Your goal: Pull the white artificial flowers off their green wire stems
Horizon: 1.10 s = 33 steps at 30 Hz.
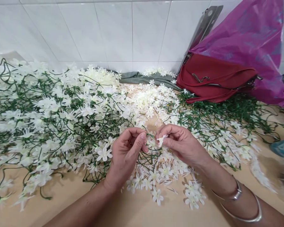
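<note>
My left hand is closed, thumb against forefinger, on a thin green plastic stem whose end points toward the other hand. Between the thumb and fingers of my right hand is a small white artificial flower. The two hands are close together but apart, above loose white blossoms and thin white stamens on the table. Left of my left hand lies a big heap of white flowers on green stems.
Loose petals lie ahead of the hands. Bare green stems spread at the right, below a red handbag and a purple plastic bag. A grey-green cloth runs along the tiled wall.
</note>
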{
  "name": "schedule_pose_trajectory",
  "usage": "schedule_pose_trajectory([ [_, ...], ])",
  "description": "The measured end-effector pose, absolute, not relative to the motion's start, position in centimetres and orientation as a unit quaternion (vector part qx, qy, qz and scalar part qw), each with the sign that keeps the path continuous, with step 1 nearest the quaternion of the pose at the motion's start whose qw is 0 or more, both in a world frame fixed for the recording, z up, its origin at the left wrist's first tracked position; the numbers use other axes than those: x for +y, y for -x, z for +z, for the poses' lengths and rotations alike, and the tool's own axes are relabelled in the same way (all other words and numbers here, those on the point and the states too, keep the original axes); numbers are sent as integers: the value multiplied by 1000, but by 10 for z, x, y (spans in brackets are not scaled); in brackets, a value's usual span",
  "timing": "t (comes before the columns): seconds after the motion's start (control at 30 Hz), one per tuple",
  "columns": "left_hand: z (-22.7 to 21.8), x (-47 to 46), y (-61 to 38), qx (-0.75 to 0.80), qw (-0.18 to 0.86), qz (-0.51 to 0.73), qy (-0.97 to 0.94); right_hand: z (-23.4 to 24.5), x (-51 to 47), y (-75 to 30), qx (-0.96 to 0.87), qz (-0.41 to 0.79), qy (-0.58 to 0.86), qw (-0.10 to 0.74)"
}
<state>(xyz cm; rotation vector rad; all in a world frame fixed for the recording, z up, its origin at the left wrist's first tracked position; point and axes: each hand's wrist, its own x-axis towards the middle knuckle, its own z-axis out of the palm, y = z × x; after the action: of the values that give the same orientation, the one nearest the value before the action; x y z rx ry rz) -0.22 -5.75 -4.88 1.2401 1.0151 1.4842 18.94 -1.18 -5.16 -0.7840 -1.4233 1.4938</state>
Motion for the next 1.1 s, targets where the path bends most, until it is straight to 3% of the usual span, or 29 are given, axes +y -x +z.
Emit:
schedule_pose_trajectory([
  [0.67,-60,-58,-6,398,527,580,-477,-61,-12,-179,-555,600,330,472],
  [1.1,-70,-53,-5,400,559,564,-457,-76,-9,-180,-537,639,342,432],
])
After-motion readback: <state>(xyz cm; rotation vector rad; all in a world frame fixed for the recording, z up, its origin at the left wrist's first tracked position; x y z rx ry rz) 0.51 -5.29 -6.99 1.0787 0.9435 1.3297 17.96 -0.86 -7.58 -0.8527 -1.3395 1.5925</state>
